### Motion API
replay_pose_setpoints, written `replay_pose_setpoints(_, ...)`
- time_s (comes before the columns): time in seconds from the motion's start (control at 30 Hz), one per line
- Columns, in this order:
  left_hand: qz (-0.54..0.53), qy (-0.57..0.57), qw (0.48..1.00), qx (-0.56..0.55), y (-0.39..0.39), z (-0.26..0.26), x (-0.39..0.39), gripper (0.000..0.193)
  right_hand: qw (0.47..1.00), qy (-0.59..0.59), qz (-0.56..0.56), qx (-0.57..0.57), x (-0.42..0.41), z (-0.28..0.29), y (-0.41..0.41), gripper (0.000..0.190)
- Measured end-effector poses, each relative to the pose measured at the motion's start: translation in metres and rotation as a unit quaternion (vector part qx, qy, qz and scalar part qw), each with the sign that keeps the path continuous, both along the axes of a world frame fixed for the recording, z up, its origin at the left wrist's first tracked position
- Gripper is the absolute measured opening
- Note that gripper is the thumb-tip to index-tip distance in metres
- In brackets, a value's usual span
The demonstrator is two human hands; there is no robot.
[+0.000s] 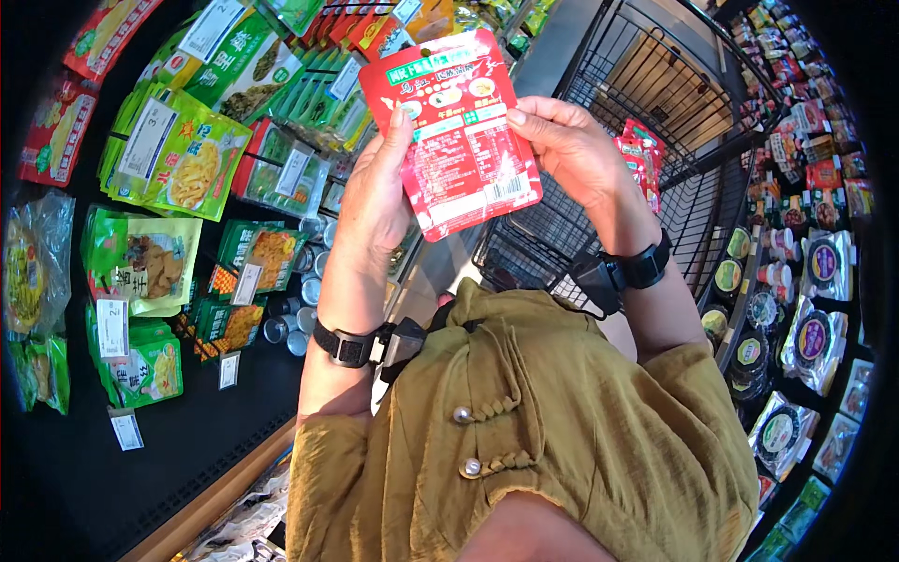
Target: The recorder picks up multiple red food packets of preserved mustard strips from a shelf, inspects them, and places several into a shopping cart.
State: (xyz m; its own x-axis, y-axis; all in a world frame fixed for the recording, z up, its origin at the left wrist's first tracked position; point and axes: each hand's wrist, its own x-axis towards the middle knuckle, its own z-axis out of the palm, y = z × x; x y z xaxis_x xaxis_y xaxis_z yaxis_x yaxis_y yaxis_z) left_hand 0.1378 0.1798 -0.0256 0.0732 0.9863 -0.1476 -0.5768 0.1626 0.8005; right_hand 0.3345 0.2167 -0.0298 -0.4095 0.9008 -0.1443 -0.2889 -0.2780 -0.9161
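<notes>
A red printed food pouch [453, 161] is held up in front of me, its back with a barcode and small text facing the camera. My left hand [383, 186] grips its left edge, the thumb lying on the printed face. At the upper right edge, my right hand [562, 144] pinches the pouch between thumb and fingers. Behind my right forearm, several similar red packets [639, 161] rest by the side of a black wire shopping cart [674, 112].
Hanging green and yellow food pouches [189, 154] with price tags fill the shelf display on the left. Small cans [296, 343] stand lower on it. Beyond the cart, on the right, another shelf carries round tubs and silvery packs [815, 337]. A wooden shelf edge [218, 492] runs at the lower left.
</notes>
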Motion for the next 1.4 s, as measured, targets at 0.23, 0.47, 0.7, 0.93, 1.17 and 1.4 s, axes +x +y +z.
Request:
replay_pose_setpoints(0.23,-0.073,0.110,0.989,0.059,0.002,-0.003,-0.014,0.050,0.991,-0.031,-0.123,0.046,0.107,-0.026,0.032,0.018)
replay_pose_setpoints(0.47,-0.063,0.132,0.988,0.054,-0.001,-0.009,-0.025,0.050,0.939,-0.132,-0.306,-0.081,0.232,-0.089,0.011,0.026)
replay_pose_setpoints(0.7,-0.067,0.122,0.990,0.038,0.007,-0.016,-0.014,0.045,0.900,-0.163,-0.333,-0.231,0.268,-0.157,-0.023,0.023)
replay_pose_setpoints(0.93,-0.093,0.137,0.986,0.033,0.012,-0.014,-0.008,0.045,0.892,-0.258,-0.265,-0.262,0.272,-0.203,-0.029,0.018)
replay_pose_setpoints(1.17,-0.085,0.147,0.985,0.029,0.016,-0.011,-0.007,0.044,0.833,-0.417,-0.260,-0.254,0.289,-0.233,-0.025,0.019)
replay_pose_setpoints(1.4,-0.059,0.150,0.987,0.013,0.015,-0.012,-0.006,0.042,0.860,-0.347,-0.359,0.107,0.252,-0.116,-0.012,0.027)
